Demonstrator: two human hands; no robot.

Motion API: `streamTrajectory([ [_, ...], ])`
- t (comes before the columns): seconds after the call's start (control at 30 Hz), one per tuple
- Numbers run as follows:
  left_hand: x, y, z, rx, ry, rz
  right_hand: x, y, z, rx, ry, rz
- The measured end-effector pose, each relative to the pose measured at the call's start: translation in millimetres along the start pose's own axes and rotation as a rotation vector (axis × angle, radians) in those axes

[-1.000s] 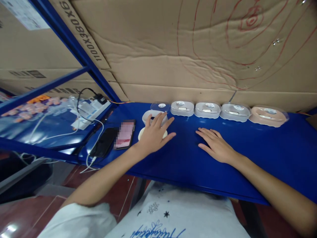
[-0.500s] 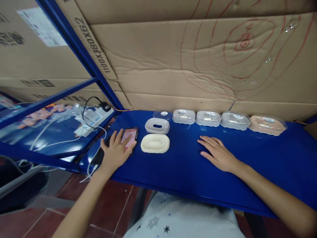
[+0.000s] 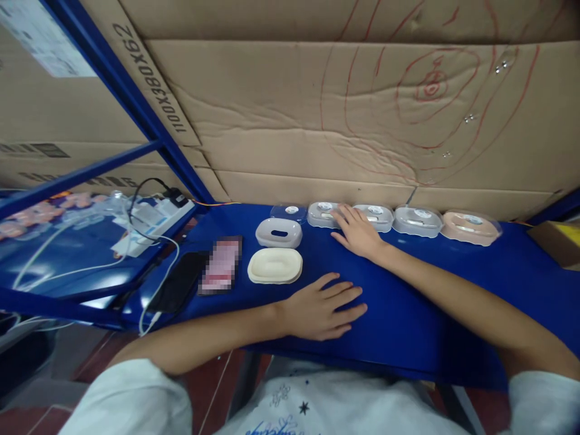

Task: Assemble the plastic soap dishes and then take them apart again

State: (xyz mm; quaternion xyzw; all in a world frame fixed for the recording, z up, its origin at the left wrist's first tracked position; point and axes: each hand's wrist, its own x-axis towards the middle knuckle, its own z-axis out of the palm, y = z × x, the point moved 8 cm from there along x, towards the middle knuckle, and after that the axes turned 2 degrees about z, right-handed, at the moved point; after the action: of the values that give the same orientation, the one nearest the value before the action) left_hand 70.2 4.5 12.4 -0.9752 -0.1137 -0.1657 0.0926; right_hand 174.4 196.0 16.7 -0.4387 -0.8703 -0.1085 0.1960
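My left hand (image 3: pixel 321 307) is stretched over the blue table (image 3: pixel 408 320) near its front edge, fingers spread and holding nothing. My right hand (image 3: pixel 360 232) reaches to the back row. Its fingertips overlap the right end of a lidded grey soap box (image 3: pixel 321 215) and partly cover a second grey soap box (image 3: pixel 383 219); whether they touch either is unclear. The fingers look extended, with nothing gripped. Left of the hands lie a cream oval tray (image 3: pixel 275 266), a pale grey oval shell with a slot (image 3: pixel 265 232) and a clear lid (image 3: pixel 281 212).
Farther right stand another grey soap box (image 3: pixel 417 222) and a peach one (image 3: pixel 469 226). A phone with a lit screen (image 3: pixel 222 266) and a dark phone (image 3: pixel 179 283) lie left. Beyond are a white power strip (image 3: pixel 154 229), cables and a blue frame. Cardboard (image 3: pixel 281 109) walls the back.
My left hand has left the lit phone and moved right, to the table's front. My right hand has moved up and left to the grey soap boxes. The view has shifted slightly.
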Motion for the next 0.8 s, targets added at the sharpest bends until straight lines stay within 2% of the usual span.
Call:
streamTrajectory([
  [0.07,2.0,-11.1,-1.0,-0.063,0.082,-0.064,3.8,-2.8,7.8,0.009,0.001,0.005],
  [0.13,-2.5,-24.5,-4.2,-0.110,0.148,-0.132,-4.6,-9.1,8.6,0.019,0.006,0.000],
  [0.27,-15.6,-48.1,-18.4,-0.171,0.297,-0.285,-42.0,-23.2,-9.2,0.086,0.081,-0.070],
  [0.37,-21.6,-60.0,-29.7,-0.179,0.380,-0.378,-67.6,-22.6,-22.5,0.215,0.130,-0.114],
  [0.47,-22.8,-66.2,-30.9,-0.151,0.369,-0.421,-77.1,-16.8,-25.7,0.340,0.119,-0.146],
  [0.63,-24.7,-72.2,-12.6,-0.159,0.247,-0.494,-77.9,-19.8,-26.4,0.462,0.124,-0.264],
  [0.73,-25.6,-71.0,-4.3,-0.193,0.197,-0.502,-81.0,-17.7,-30.4,0.547,0.178,-0.249],
  [0.8,-26.2,-69.3,-5.6,-0.208,0.220,-0.495,-82.6,-11.6,-34.6,0.575,0.239,-0.194],
])
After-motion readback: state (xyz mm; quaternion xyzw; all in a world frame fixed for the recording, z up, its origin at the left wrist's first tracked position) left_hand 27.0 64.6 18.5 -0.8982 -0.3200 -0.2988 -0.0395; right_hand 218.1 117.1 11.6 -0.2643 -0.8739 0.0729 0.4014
